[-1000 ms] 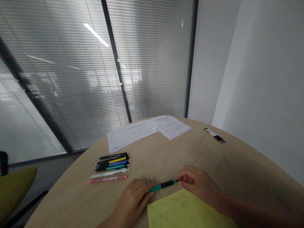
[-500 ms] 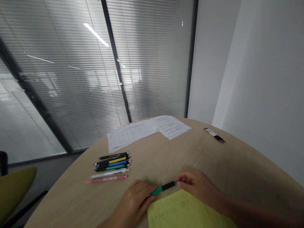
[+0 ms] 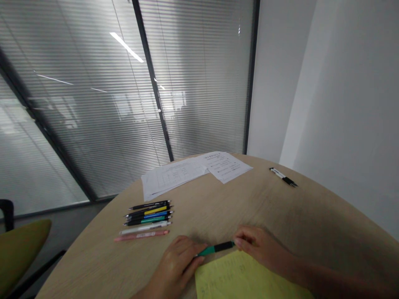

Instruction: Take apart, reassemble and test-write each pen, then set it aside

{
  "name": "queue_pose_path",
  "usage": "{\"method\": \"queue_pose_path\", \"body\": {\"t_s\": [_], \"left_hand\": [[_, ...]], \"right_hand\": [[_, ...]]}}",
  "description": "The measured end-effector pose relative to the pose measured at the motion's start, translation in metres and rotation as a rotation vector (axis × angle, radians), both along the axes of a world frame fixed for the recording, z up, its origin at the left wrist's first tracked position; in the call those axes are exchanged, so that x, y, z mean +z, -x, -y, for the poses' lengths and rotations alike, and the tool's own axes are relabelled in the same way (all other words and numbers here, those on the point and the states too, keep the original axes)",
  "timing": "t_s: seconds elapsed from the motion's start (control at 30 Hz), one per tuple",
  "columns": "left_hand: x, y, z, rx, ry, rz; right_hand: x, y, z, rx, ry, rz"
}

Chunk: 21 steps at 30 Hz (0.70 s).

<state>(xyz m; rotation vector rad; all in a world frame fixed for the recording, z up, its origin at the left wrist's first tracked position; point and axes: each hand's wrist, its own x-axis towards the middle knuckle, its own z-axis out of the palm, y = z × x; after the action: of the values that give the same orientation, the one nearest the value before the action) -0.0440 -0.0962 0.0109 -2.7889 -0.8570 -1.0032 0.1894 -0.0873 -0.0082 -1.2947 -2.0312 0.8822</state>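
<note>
A green pen with a black grip [image 3: 215, 248] lies between my two hands near the front of the round wooden table [image 3: 280, 207]. My left hand [image 3: 177, 259] pinches its green end with curled fingers. My right hand [image 3: 258, 247] holds the black tip end, fingers closed around it. Just below the pen lies a yellow sheet of paper [image 3: 246, 280] with faint writing, partly under my right forearm.
A row of several pens [image 3: 146, 218] lies to the left. White printed sheets [image 3: 193, 172] sit at the far side, and a black-and-white pen [image 3: 283, 177] lies at the right. Glass walls with blinds stand behind. A yellow-green chair [image 3: 21, 245] is at the left.
Both hands and the pen have slid slightly toward me and the pen has levelled out. The view has shifted a little.
</note>
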Motion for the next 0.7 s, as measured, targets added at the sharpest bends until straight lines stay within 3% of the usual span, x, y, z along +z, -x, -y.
{"method": "queue_pose_path", "body": {"t_s": [0.37, 0.53, 0.7], "left_hand": [[-0.005, -0.0008, 0.0003, -0.035, -0.069, 0.021], [-0.0033, -0.0015, -0.0005, -0.035, -0.05, 0.007], [-0.0029, 0.0006, -0.001, 0.006, -0.033, 0.005]], "right_hand": [[0.0009, 0.0017, 0.0028, 0.004, 0.008, -0.002], [0.0029, -0.0038, 0.001, 0.017, -0.091, -0.021], [0.0015, -0.0055, -0.0006, 0.036, -0.019, -0.053]]}}
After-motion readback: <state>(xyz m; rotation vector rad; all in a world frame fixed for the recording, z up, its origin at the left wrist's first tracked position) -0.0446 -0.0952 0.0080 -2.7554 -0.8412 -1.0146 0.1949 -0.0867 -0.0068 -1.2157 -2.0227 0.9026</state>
